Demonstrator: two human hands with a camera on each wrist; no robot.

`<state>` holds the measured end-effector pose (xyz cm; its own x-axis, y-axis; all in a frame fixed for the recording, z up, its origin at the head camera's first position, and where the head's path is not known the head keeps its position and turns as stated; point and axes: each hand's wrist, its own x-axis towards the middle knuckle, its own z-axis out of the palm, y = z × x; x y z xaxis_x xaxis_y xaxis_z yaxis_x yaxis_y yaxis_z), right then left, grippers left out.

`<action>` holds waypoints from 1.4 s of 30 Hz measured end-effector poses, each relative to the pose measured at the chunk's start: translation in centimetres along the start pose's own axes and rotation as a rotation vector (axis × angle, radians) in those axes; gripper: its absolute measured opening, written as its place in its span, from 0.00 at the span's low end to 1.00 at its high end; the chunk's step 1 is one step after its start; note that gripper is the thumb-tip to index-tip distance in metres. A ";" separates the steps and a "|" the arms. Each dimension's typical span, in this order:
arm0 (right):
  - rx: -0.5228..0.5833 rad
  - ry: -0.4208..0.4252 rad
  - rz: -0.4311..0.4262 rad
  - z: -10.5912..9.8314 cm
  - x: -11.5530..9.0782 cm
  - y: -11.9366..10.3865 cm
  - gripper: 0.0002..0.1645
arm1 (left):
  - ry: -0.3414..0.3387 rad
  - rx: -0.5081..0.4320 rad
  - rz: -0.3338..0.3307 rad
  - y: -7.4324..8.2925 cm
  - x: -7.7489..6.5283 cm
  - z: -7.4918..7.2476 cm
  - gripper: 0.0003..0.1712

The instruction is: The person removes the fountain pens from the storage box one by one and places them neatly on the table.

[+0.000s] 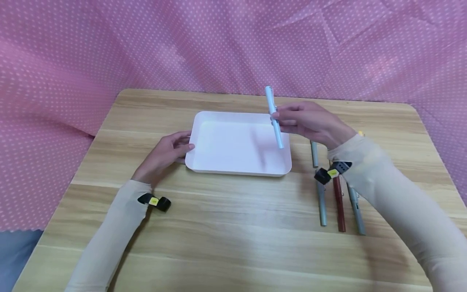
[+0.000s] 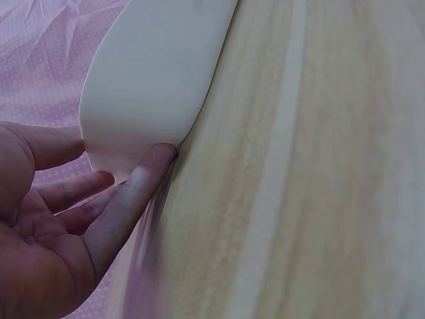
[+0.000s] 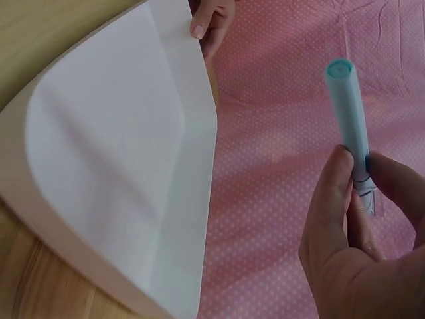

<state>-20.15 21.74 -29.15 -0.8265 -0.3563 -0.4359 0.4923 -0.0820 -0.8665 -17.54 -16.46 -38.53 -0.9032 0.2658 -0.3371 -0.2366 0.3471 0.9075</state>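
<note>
A light blue pen (image 1: pixel 277 134) is held up over the right part of a shallow white tray (image 1: pixel 230 142). My right hand (image 1: pixel 311 121) pinches it around the middle between thumb and fingers; the right wrist view shows its round end (image 3: pixel 340 69) pointing up. At the tray's left side, my left hand (image 1: pixel 166 155) grips the edge, thumb on the rim and fingers along the outer wall. From the left wrist, the tray's end wall (image 2: pixel 149 80) shows between the spread thumb and fingers. The tray's inside holds only a shadow.
Right of the tray, below my right forearm, lie several pens: grey-blue ones (image 1: pixel 322 207), a dark red one (image 1: pixel 339 207) and another grey-blue one (image 1: pixel 356 213). The sleeve partly hides them. A pink dotted cloth (image 1: pixel 219 48) hangs behind the wooden table (image 1: pixel 219 227).
</note>
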 end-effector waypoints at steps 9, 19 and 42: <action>0.040 0.051 -0.005 -4.3 -4.2 0.0 0.10 | 0.004 0.005 0.009 -0.4 0.2 0.0 0.34; -0.002 0.153 0.016 -8.9 -8.5 1.7 0.09 | 0.013 0.042 0.012 -0.6 0.3 -0.1 0.34; 0.148 0.161 0.010 -15.4 -15.4 9.8 0.16 | 0.013 0.018 0.005 -0.7 0.3 -0.1 0.34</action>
<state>-6.82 40.76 -34.69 -0.8483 -0.2058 -0.4878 0.5258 -0.2191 -0.8219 -17.64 -16.71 -39.26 -0.9090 0.2553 -0.3295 -0.2262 0.3618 0.9044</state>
